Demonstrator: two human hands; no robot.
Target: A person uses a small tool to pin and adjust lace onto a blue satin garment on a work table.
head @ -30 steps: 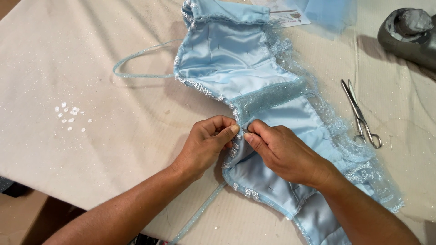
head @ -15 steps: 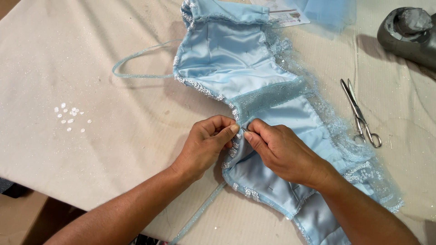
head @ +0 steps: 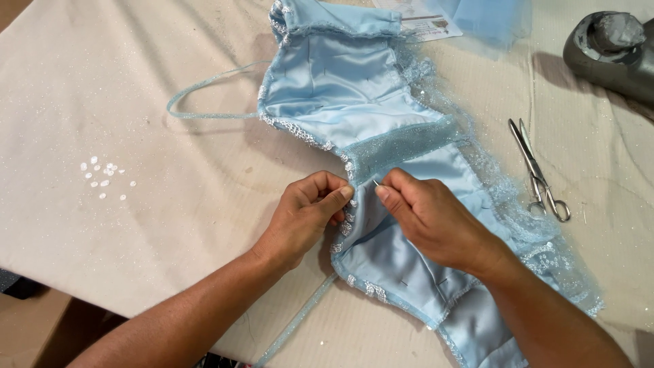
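A light blue satin garment (head: 354,88) with sequinned lace edging lies inside out on a cream cloth-covered table (head: 136,102). My left hand (head: 306,215) pinches the garment's beaded edge between thumb and forefinger. My right hand (head: 429,218) rests on the satin lining just to the right and holds a thin needle (head: 375,182) at the same edge. The two hands almost touch. A thin blue strap (head: 204,102) loops out to the left of the garment.
Metal scissors (head: 538,170) lie on the table right of the garment. A grey iron (head: 613,48) sits at the top right corner. A small cluster of white beads (head: 102,177) lies at the left. Paper and blue tulle (head: 490,17) lie at the top.
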